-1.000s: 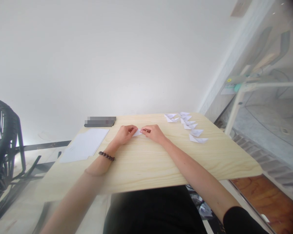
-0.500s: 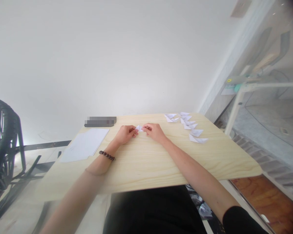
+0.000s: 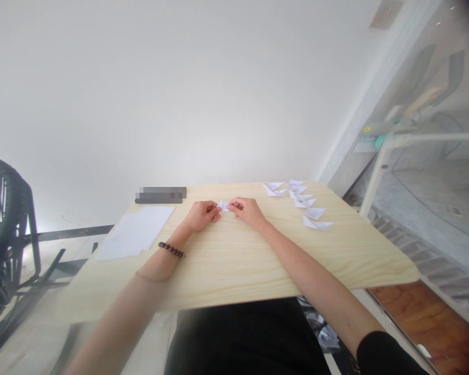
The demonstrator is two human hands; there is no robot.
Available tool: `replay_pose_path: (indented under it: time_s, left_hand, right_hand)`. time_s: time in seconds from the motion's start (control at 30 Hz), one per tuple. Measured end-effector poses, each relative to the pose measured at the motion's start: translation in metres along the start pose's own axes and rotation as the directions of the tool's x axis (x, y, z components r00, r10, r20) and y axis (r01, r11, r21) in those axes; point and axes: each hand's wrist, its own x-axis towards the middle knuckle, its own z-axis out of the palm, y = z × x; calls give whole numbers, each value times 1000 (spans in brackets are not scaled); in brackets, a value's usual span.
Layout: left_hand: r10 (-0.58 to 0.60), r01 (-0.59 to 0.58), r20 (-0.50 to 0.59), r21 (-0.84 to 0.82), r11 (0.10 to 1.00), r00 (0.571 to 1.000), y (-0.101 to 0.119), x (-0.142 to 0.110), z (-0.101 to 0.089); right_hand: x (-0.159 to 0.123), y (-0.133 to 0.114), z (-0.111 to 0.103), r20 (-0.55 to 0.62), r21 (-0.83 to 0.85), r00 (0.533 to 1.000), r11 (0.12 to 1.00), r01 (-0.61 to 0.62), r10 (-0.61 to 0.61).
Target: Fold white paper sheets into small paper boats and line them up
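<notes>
A small folded piece of white paper (image 3: 223,206) with a pointed top is pinched between my two hands above the middle of the table. My left hand (image 3: 201,215), with a beaded bracelet on its wrist, grips the paper's left end. At the right end, the fingers of my right hand (image 3: 246,211) are closed on the same paper. The fingertips cover both its ends. Several folded white paper boats (image 3: 303,200) stand to the right of my right hand, grouped near the table's far right side.
A stack of white paper sheets (image 3: 136,232) lies on the left of the wooden table (image 3: 234,271). Behind it is a dark, pixelated oblong object (image 3: 160,195). A dark woven chair (image 3: 11,224) stands at the left, and a wall rises behind the table.
</notes>
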Motion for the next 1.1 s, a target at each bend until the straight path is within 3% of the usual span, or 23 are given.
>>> replay_pose_path:
  time_s: [0.33, 0.83, 1.1]
  left_hand:
    - [2, -5, -37, -92, 996, 999, 1, -1, -1]
    - [128, -127, -59, 26, 992, 990, 9, -5, -4]
    - [79, -77, 34, -57, 995, 996, 2, -2, -4]
  right_hand:
    - [2, 4, -2, 3, 8, 1000, 1000, 10, -10]
    - [1, 4, -6, 66, 128, 995, 988, -87, 79]
    - [0, 1, -4, 109, 141, 993, 988, -67, 52]
